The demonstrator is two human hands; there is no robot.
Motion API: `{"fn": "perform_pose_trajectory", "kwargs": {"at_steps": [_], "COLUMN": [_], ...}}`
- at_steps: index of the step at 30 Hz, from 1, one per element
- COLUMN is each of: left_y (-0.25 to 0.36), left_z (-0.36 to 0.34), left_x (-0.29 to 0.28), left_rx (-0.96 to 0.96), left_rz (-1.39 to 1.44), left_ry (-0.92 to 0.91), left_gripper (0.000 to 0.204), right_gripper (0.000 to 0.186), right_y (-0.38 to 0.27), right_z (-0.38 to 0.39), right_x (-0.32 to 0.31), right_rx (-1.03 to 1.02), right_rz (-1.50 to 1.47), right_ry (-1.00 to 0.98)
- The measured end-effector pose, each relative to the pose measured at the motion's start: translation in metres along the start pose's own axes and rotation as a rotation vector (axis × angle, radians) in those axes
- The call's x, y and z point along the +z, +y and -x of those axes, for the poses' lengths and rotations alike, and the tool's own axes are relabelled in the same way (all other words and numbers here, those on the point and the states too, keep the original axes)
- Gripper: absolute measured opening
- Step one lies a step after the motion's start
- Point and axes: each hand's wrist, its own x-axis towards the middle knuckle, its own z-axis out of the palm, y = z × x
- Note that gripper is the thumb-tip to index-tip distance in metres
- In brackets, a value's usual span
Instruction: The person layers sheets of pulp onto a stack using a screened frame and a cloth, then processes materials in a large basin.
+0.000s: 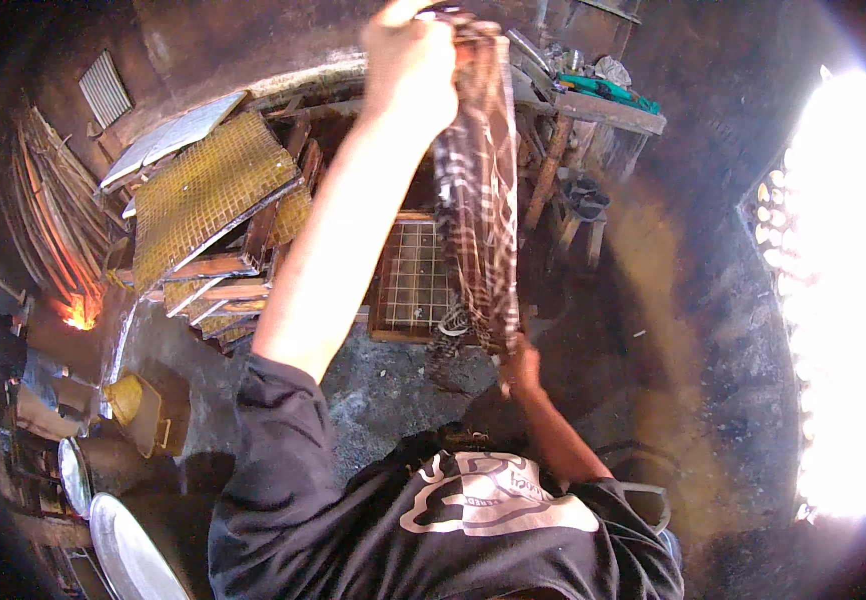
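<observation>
A long brown-and-white patterned cloth [478,190] is stretched nearly upright in front of me, slightly smeared by motion. At its upper end my left hand [411,70] is raised high, with the fingers closed round the bunched cloth. My right hand [521,368] grips the lower end, close to my chest. A loose fold with stringy ends hangs beside the lower part. Behind the cloth a wooden frame with a wire grid [411,275] shows in part; the cloth hides its right side.
Yellowish mesh trays [208,185] are stacked at the left. Beyond them, long sticks [38,200] lean down into a fire [81,312]. Round metal trays [133,550] stand at lower left, near a yellow bag [125,398]. A wooden shelf [608,110] carries green cloth. Bright light fills the right.
</observation>
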Motion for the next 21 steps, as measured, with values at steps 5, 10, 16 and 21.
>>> {"fn": "perform_pose_trajectory", "kwargs": {"at_steps": [5, 10, 16, 21], "left_y": [-0.049, -0.062, -0.065, -0.091], "left_z": [0.022, 0.028, 0.030, 0.048], "left_x": [-0.050, -0.104, -0.132, -0.096], "left_rx": [-0.301, -0.433, -0.492, -0.662], "left_rz": [0.199, 0.132, -0.013, -0.038], "left_ry": [0.019, 0.101, -0.002, -0.367], "left_gripper": [0.032, 0.030, 0.029, 0.025], "right_gripper": [0.023, 0.017, 0.033, 0.023], "right_y": [0.013, -0.082, -0.216, -0.324], "right_z": [-0.036, -0.063, -0.073, -0.068], "right_x": [-0.158, -0.248, -0.298, -0.315], "right_rx": [-0.079, -0.100, -0.203, -0.432], "right_rz": [0.255, 0.137, -0.341, -0.052], "right_ry": [0.106, 0.049, 0.071, 0.118]}}
